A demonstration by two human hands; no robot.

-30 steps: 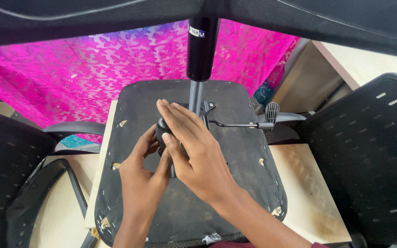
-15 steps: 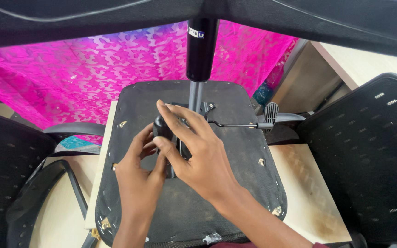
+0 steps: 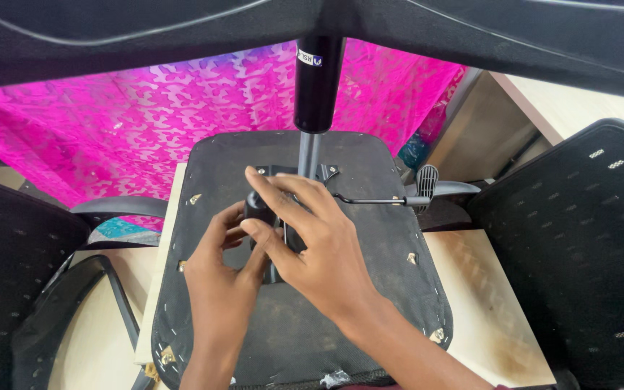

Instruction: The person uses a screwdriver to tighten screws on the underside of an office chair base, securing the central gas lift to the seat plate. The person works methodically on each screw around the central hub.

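Two hands work on the upturned chair seat [image 3: 370, 289] lying on the pale table [image 3: 485, 310], its gas column [image 3: 317, 79] rising behind. The step looks like seating the black mechanism plate [image 3: 272, 217] at the seat's centre. The right hand [image 3: 319, 245] lies spread over it, the left hand [image 3: 222, 271] pinches its edge; next it would need aligning squarely.
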